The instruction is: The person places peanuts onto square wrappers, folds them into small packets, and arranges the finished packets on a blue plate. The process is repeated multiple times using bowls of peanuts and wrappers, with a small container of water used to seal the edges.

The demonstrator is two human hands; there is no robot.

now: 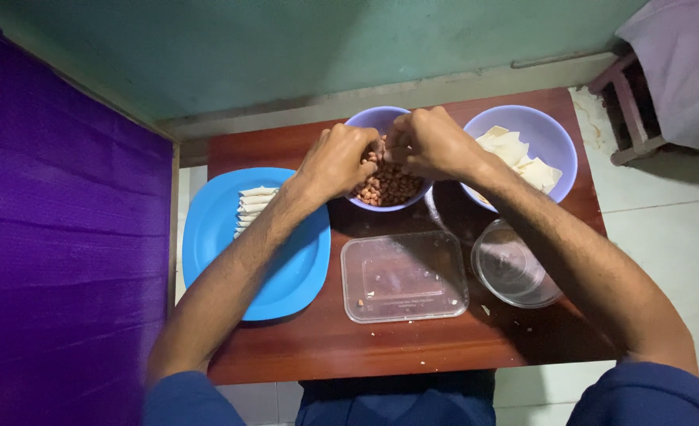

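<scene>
Nuts (389,188): brownish, heaped in a lilac bowl (365,120) at the far middle of the table (412,347). Both hands meet over this bowl. Left hand (335,160) curled, fingers bent inward; right hand (428,142) likewise, fingertips pinched against the left's. They appear to work something small between them right above the heap, likely so that whatever drops lands back in the bowl. What is pinched: cannot tell, hidden by knuckles.

Just right of that bowl, a second lilac bowl (554,130) with pale flat sheets (515,154) stacked loosely, partly behind the right forearm.

Left, a blue plate (215,237) carrying a neat row of folded white pieces (251,207); the left forearm crosses above it.

Nearer the person: clear rectangular tub (404,276), near empty but for a few crumbs, and beside it a clear round tub (511,272), under the right forearm.

Surround: purple cloth (57,237) at left, green wall (326,47) beyond.
</scene>
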